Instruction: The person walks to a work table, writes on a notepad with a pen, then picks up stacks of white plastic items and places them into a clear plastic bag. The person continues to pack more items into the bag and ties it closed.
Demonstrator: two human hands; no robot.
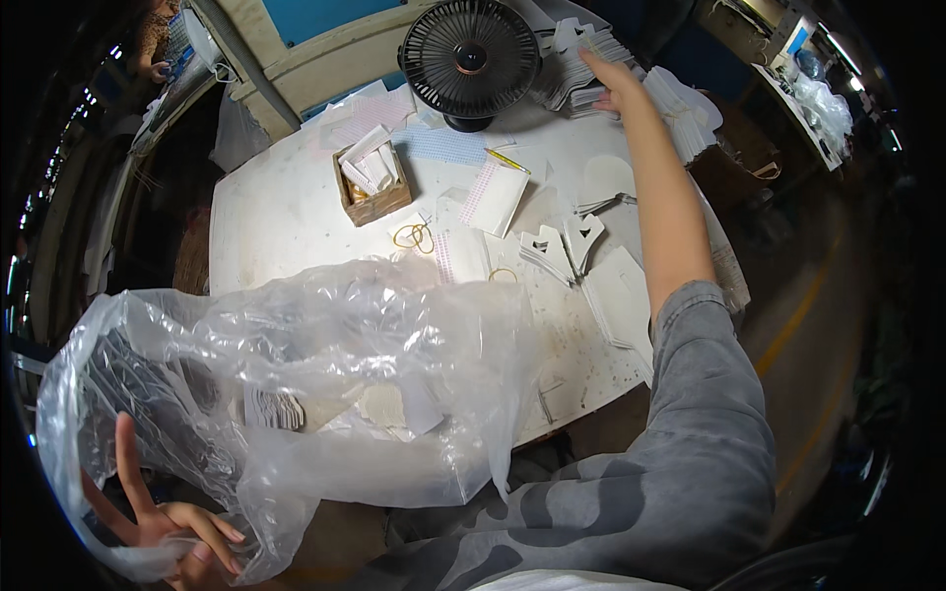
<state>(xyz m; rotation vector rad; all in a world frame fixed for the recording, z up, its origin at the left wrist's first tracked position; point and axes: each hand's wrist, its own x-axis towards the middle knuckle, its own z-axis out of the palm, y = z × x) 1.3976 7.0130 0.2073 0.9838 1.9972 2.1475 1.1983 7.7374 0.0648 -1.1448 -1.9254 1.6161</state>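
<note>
A large clear plastic bag (394,325) lies over the near left part of the table, its mouth spread at the left. My left hand (182,532) is at that mouth, two fingers raised and the others curled over the plastic film, holding it. Inside the bag lie a stack of thin pale pieces (274,409) and more white pieces (399,409), blurred by the film. My right arm stretches to the far right. There my right hand (616,84), fingers apart, is at the edge of stacked white cut-out pieces (572,64); contact is hard to make out.
A black fan (471,59) stands at the back of the white table (256,227). A small box (374,202) holds paper rolls. Rubber bands (414,237), a yellow pencil (506,160), label sheets (448,145) and shaped white cards (549,251) lie around. Another person's hand (158,71) shows far left.
</note>
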